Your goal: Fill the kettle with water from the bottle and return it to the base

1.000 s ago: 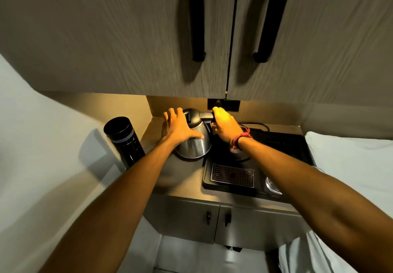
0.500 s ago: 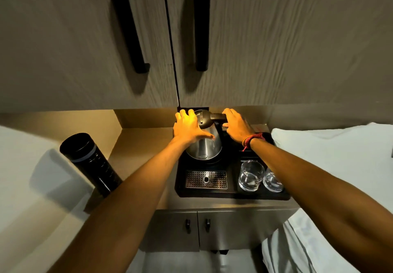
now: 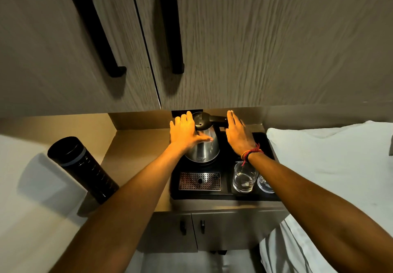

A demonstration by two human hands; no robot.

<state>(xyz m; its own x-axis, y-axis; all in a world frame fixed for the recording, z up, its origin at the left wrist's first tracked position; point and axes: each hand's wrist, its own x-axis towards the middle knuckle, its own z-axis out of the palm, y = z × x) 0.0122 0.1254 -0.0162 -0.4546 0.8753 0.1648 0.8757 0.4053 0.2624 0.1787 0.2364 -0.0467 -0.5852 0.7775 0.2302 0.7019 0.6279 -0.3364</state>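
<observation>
The steel kettle (image 3: 205, 147) with a black lid and handle stands upright at the back left of the black tray (image 3: 225, 195). Its base is hidden beneath it. My left hand (image 3: 185, 133) lies flat against the kettle's left side, fingers straight, thumb across the front. My right hand (image 3: 238, 136) is just right of the handle, fingers straight and not wrapped around it. The black bottle (image 3: 83, 166) stands capped on the counter at the left, apart from both hands.
Two drinking glasses (image 3: 244, 178) stand on the tray's right part, under my right wrist. A perforated metal drip grate (image 3: 200, 181) lies at the tray's front left. Cupboard doors with black handles (image 3: 170, 28) hang close overhead. A white bed (image 3: 331, 166) borders the right.
My right hand has let go of the kettle handle and its fingers have straightened. My left hand's fingers have flattened on the kettle's side. The kettle stays on the tray.
</observation>
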